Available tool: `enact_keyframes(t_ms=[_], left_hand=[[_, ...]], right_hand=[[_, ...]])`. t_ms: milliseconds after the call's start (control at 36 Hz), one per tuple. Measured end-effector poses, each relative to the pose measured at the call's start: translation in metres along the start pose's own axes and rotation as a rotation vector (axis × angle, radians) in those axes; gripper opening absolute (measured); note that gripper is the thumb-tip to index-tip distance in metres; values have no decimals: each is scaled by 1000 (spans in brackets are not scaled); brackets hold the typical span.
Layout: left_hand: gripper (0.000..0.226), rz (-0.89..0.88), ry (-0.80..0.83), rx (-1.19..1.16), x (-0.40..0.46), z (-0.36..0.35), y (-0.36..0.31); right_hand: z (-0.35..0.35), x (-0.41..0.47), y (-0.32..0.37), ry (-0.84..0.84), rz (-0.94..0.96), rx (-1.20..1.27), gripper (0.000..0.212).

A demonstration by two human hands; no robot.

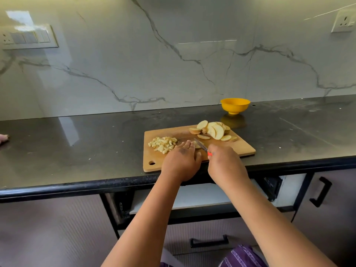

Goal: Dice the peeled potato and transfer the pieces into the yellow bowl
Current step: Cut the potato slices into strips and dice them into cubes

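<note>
Potato slice [196,145], pale yellow, lies on a wooden cutting board [244,147] between the two hands, mostly hidden by them. The left hand [181,160] rests palm down on the board with its fingers reaching forward onto this slice; the fingertips cannot be seen clearly, so whether they curl round it cannot be told. The right hand [225,162], just beside the left, is closed round the orange handle of a small knife [201,145]. Only a bit of orange shows at the thumb side of the fist. The blade points away and to the left, its edge down on the slice just ahead of the left fingers.

Just left of the left hand's fingers, on the same board, sits a heap of diced potato [163,144], small pale cubes piled loosely. Further away, beyond the right hand at the board's far right corner, lies a pile of potato slices [213,130], overlapping rounds, some showing brown skin at the edge.

Beyond that pile, well clear of the board, a yellow bowl [235,106] stands upright on the dark stone countertop [77,143], near the marble-patterned wall [134,54]. Its inside cannot be seen.
</note>
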State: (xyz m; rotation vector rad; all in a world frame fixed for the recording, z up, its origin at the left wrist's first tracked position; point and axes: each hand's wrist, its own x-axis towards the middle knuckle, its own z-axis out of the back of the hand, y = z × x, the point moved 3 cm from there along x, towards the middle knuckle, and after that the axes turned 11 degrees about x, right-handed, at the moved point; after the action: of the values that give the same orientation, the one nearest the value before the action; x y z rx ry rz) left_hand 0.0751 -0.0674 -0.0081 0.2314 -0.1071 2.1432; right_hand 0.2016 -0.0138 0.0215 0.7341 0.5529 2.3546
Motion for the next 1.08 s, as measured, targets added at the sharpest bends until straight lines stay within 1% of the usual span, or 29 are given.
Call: enact_keyframes(t_ms=[194, 306, 444, 556, 583, 667, 722, 806, 917, 972, 1083], left_hand=[[59, -14, 12, 6, 4, -3, 2], [58, -9, 14, 17, 5, -1, 0], [58, -4, 19, 36, 2, -1, 0], [59, -3, 16, 26, 0, -1, 0], [59, -3, 14, 21, 0, -1, 0], [60, -1, -2, 15, -1, -2, 0], [61, 5, -12, 15, -2, -2, -1], [62, 13, -15, 10, -4, -2, -2], [63, 10, -20, 8, -2, -2, -1], [62, 6, -24, 12, -2, -2, -1], [60, -6, -21, 33, 0, -4, 0]], right_hand=[[-6, 8, 13, 65, 44, -65, 17], [-1, 14, 15, 129, 12, -80, 13], [18, -8, -3, 158, -47, -57, 17], [39, -11, -15, 187, -78, -43, 14], [42, -10, -16, 169, -62, -21, 12], [44, -6, -13, 30, 15, 68, 5], [36, -4, -7, -12, 47, 80, 4], [19, -2, -4, -14, 44, 67, 6], [3, -1, -1, 29, 8, 55, 9], [-1, 1, 2, 29, 4, -4, 7], [-13, 8, 20, 68, 8, -147, 18]])
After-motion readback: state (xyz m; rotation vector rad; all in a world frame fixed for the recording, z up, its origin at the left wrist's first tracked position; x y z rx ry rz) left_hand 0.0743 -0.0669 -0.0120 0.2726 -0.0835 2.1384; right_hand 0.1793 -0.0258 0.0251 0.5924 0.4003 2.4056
